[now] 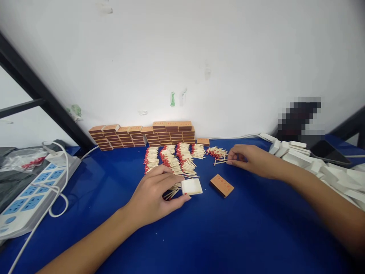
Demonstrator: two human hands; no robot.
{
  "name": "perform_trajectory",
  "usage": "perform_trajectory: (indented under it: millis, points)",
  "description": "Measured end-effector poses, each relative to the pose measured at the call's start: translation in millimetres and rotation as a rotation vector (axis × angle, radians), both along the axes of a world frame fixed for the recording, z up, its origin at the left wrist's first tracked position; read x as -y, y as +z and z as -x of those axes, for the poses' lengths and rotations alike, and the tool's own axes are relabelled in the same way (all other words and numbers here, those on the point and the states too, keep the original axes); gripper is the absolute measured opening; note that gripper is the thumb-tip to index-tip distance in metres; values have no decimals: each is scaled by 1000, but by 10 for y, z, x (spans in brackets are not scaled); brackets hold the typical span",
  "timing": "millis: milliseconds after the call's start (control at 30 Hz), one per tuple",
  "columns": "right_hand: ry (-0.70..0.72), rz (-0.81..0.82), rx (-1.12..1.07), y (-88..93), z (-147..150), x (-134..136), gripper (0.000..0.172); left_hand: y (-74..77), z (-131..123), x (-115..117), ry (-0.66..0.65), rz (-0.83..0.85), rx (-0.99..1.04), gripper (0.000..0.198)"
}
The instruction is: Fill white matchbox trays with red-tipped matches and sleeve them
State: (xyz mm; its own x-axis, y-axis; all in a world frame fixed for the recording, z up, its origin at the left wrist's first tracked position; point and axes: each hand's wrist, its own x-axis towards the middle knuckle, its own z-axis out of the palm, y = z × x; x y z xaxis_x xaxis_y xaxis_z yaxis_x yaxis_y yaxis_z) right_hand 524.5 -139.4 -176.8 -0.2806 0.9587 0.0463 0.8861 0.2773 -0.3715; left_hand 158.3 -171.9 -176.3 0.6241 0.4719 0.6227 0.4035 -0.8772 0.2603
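Note:
My left hand (155,194) rests on the blue table (199,236), its thumb and fingers closed on a small white matchbox tray (192,187). Some matches lie under its fingers. My right hand (251,160) reaches to a small heap of red-tipped matches (217,154), with its fingertips pinched on a few of them. An orange matchbox sleeve (221,185) lies flat between the two hands. Rows of red-tipped matches (173,158) lie in bundles just beyond my left hand.
Stacks of orange matchboxes (142,136) line the white wall at the back. A pile of white inner trays (319,167) lies at the right. A white and blue power strip (34,190) with cables sits at the left, beside a plastic bag (23,160).

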Motion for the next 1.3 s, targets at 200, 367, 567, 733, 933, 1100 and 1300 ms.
perform_trajectory:
  millis: [200, 367, 567, 733, 933, 1100, 1300]
  points:
    - [32, 33, 27, 77, 71, 61, 34, 9, -5, 8, -3, 14, 9, 32]
    - [30, 59, 53, 161, 58, 119, 31, -16, -6, 11, -17, 21, 33, 30]
    - [88, 111, -17, 140, 146, 155, 33, -38, 20, -25, -14, 8, 41, 37]
    - [89, 164, -21, 135, 166, 180, 33, -26, 53, -59, -11, -23, 20, 38]
    - [78, 161, -17, 159, 121, 187, 35, 14, 94, -82, 7, -73, -3, 40]
    - [66, 152, -59, 132, 246, 196, 35, 32, 65, -45, -14, -93, -8, 38]
    - [32, 198, -84, 96, 351, 241, 32, 44, 91, -8, -24, -101, -14, 45]
